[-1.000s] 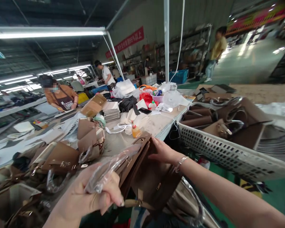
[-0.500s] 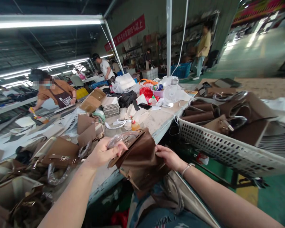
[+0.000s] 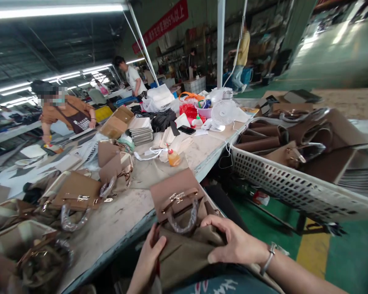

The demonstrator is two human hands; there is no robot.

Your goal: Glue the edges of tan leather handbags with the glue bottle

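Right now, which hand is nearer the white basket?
Right. The right hand is at the side of the brown bag nearer the white basket; the left hand, opposite.

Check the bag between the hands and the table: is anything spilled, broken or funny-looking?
I see no clear spill or break. The brown bag looks a bit odd, though: its olive cloth bunches in loose folds below the flat flap.

Brown handbag (image 3: 173, 188) at the edge of the worktable (image 3: 110, 228), its handle (image 3: 184, 228) in clear wrap. The left hand (image 3: 149, 253) and right hand (image 3: 234, 241) flank its olive cloth (image 3: 184, 251); whether each grips is unclear. Right: 1 perforated white basket (image 3: 294, 191). Beyond the handbag: 1 amber bottle (image 3: 173, 159).
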